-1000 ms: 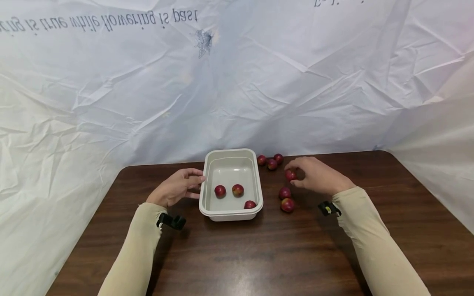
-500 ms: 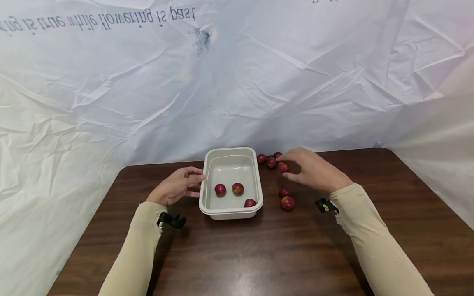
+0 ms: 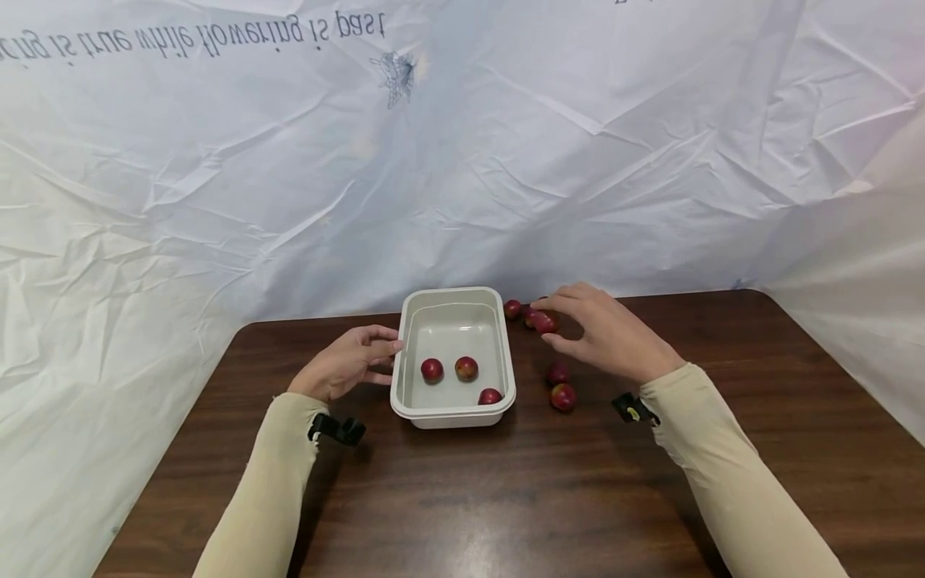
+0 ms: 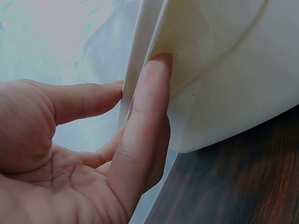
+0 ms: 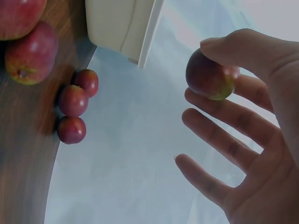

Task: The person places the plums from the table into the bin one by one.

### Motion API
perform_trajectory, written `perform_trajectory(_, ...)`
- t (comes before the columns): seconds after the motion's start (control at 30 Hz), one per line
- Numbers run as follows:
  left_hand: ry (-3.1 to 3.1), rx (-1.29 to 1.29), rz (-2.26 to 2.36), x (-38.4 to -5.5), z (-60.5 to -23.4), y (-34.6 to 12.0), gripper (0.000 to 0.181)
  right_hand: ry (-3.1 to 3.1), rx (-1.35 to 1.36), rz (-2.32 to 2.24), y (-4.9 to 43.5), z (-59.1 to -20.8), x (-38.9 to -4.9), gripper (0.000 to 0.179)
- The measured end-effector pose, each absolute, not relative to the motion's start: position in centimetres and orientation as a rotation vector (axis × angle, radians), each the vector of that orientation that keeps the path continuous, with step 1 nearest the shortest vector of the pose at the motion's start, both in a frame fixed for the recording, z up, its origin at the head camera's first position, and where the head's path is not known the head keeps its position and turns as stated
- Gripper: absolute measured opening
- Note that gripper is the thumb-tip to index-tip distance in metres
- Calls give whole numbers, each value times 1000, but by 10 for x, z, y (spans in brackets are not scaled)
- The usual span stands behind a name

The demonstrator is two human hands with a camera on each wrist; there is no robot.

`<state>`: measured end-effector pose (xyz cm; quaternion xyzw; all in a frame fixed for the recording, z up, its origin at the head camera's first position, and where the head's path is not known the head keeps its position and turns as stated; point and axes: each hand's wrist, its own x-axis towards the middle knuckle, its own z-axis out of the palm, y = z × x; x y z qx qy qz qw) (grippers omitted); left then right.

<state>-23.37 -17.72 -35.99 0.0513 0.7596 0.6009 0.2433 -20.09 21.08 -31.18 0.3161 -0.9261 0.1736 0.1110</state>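
Note:
My left hand [image 3: 348, 365] holds the left side of a pale plastic tub [image 3: 454, 414]; in the left wrist view its thumb meets the rim's edge and its fingers [image 4: 149, 98] lie under the lip. Three red plums lie inside the tub, one [image 3: 432, 370] at the left, one [image 3: 466, 368] near the middle and one [image 3: 490, 396] in the near right corner. Right of the tub, my right hand [image 3: 607, 333] pinches a plum [image 5: 211, 75] between thumb and fingertips, raised off the table, with the other fingers spread.
Three plums cluster behind the held one near the table's far edge, the leftmost plum [image 3: 512, 309] closest to the tub. Two more, including a larger-looking plum [image 3: 564, 397], sit nearer on the brown table [image 3: 448, 498]. A white sheet [image 3: 462, 177] hangs behind.
My right hand has lifted its plum and carried it left and slightly away, toward the tub's far right side. The left hand and the tub stay in place.

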Motion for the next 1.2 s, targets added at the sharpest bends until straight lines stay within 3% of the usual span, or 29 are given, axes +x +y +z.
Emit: perform_trajectory(1.2,2061,172,1647,-234,-361,-178,47,-2529,1097,489,170,-323,-186,40)
